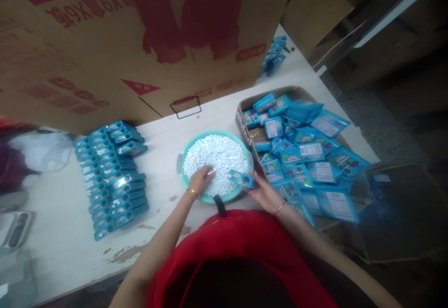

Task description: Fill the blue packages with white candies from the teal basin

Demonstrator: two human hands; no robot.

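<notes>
My left hand [200,180] is over the left side of a turquoise basin [180,170] heaped with small white pellets [217,156]. Its fingers are curled down at the pellets, and what they pinch, if anything, is too small to make out. At the basin's right rim, my right hand [261,192] grips a small blue pack [241,178] with a dark round hole near one end. The pack is tilted, its far end over the pellets.
Rows of similar blue packs [114,177] stand on the white table [161,158] at left. To the right, an open carton [241,116] overflows with blue printed pouches [297,154]. A large cardboard box [147,65] blocks the back. More blue packs [275,56] sit behind it.
</notes>
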